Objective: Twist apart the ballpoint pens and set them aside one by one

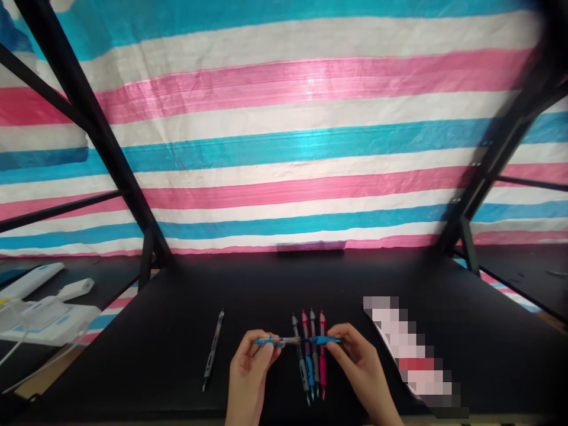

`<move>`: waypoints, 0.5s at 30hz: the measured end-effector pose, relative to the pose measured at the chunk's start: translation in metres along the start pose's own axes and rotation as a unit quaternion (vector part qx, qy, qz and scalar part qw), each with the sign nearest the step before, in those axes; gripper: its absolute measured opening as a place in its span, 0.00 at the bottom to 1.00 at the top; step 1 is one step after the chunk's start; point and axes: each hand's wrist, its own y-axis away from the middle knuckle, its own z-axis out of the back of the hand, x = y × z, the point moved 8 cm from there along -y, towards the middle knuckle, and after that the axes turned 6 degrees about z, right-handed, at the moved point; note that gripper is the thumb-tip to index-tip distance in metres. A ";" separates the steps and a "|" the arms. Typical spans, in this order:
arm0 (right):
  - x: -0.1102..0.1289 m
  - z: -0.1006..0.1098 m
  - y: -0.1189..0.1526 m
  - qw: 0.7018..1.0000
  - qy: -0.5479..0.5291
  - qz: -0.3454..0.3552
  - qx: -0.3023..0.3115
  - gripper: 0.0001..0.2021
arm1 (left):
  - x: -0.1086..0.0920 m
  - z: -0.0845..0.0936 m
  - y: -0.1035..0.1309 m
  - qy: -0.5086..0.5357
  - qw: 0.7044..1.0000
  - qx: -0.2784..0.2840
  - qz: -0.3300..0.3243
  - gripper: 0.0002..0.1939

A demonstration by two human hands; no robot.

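Observation:
My left hand (255,361) pinches the light blue end of a pen (290,340), held level above the black table. My right hand (357,358) grips its blue front section between thumb and fingers. A clear stretch of barrel shows between the hands; whether the two sections are fully joined I cannot tell. Beneath it several pens lie side by side: a grey pen (302,376), a pen with a pink top and blue grip (310,370), another grey pen (315,370) and a pink pen (322,361). Left of my left hand lies a single grey pen (213,349).
A blurred-out pale sheet or packet (412,349) lies right of my right hand on the black table (266,284). Black metal posts (106,154) rise at both sides. Striped sheeting (302,136) hangs behind. White devices with cables (53,319) sit at far left.

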 end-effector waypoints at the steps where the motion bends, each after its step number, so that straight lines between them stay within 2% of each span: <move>1: -0.001 0.002 0.000 1.000 -0.014 -0.004 -0.008 0.10 | 0.000 0.001 -0.001 0.008 1.000 -0.002 -0.002 0.13; 7: -0.012 0.017 0.004 0.996 -0.052 -0.040 -0.057 0.13 | 0.004 0.009 -0.004 0.061 0.998 -0.032 0.005 0.14; 15: -0.019 0.028 0.011 0.989 -0.092 -0.031 -0.112 0.11 | 0.005 0.009 -0.004 0.083 0.996 -0.019 0.026 0.11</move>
